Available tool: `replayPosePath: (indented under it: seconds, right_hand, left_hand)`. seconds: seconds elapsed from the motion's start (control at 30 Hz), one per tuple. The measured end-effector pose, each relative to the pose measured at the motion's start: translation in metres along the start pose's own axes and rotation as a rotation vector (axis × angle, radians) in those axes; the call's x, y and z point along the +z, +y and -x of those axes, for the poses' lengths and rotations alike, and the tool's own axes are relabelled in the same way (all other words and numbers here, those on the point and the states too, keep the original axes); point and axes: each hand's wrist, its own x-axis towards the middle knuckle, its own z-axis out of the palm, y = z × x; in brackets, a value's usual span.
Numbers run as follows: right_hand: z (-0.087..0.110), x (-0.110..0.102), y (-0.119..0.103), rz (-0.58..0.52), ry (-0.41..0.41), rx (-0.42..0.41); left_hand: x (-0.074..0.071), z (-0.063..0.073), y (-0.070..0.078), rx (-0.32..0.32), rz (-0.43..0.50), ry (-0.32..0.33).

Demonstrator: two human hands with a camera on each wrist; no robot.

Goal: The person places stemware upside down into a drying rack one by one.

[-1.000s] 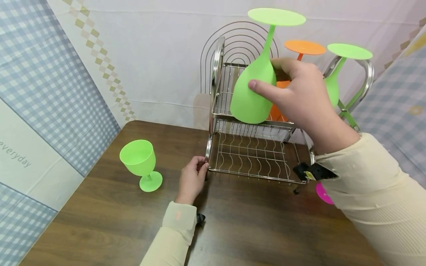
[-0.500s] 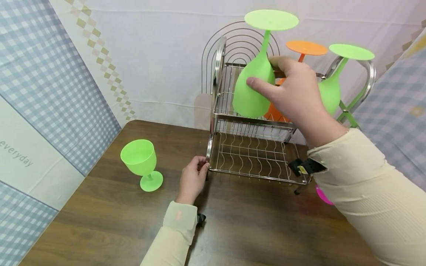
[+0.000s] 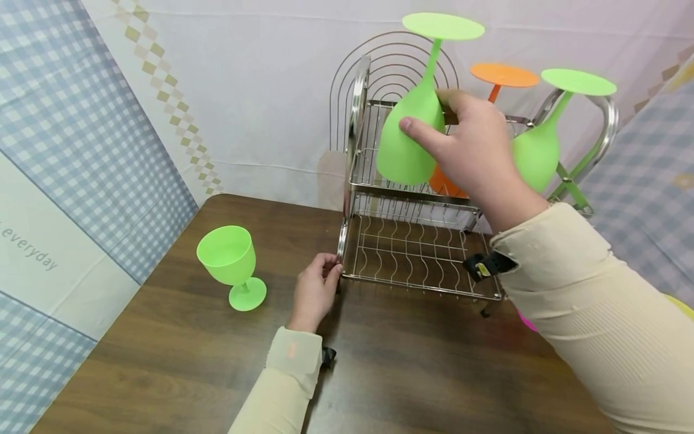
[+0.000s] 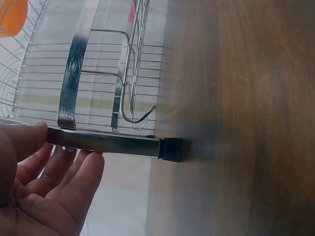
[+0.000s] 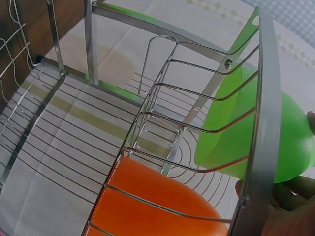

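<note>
My right hand (image 3: 479, 144) grips a lime-green goblet (image 3: 406, 147) by its bowl, foot up and rim down. The goblet is over the left part of the upper tier of a metal dish rack (image 3: 417, 283). In the right wrist view the green bowl (image 5: 293, 142) shows behind the tier's front bar; whether its rim touches the wires I cannot tell. My left hand (image 3: 314, 289) pinches the rack's left front upright (image 4: 108, 141), near its black foot. An upside-down orange goblet (image 3: 504, 75), partly hidden by my right hand, and another green goblet (image 3: 537, 157) stand in the upper tier.
A green goblet (image 3: 233, 271) stands upright on the brown wooden table (image 3: 162, 361), left of the rack. A bit of magenta (image 3: 528, 322) shows beyond my right sleeve, with a yellow edge (image 3: 680, 306) at far right. Patterned cloth (image 3: 260, 90) hangs behind.
My right hand has shifted slightly left and up with the green goblet, and its forearm has swung left. A yellow edge has come into view at right. My left hand stays on the rack.
</note>
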Motion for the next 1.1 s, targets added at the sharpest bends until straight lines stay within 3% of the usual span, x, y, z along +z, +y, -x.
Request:
replayPosePath:
  seconds: [0.37,0.57,1.1]
  right_hand:
    - [-0.007,0.011,0.004,0.028,-0.054,0.057]
    - [-0.008,0.02,0.008,0.097,-0.089,0.065]
    - [-0.015,0.026,0.007,0.153,-0.204,0.066]
  left_hand:
    - [-0.001,0.0,-0.001,-0.008,-0.013,-0.007]
    - [-0.002,0.001,-0.001,-0.009,-0.007,-0.011]
    - [-0.003,-0.001,0.0,-0.022,-0.01,-0.023]
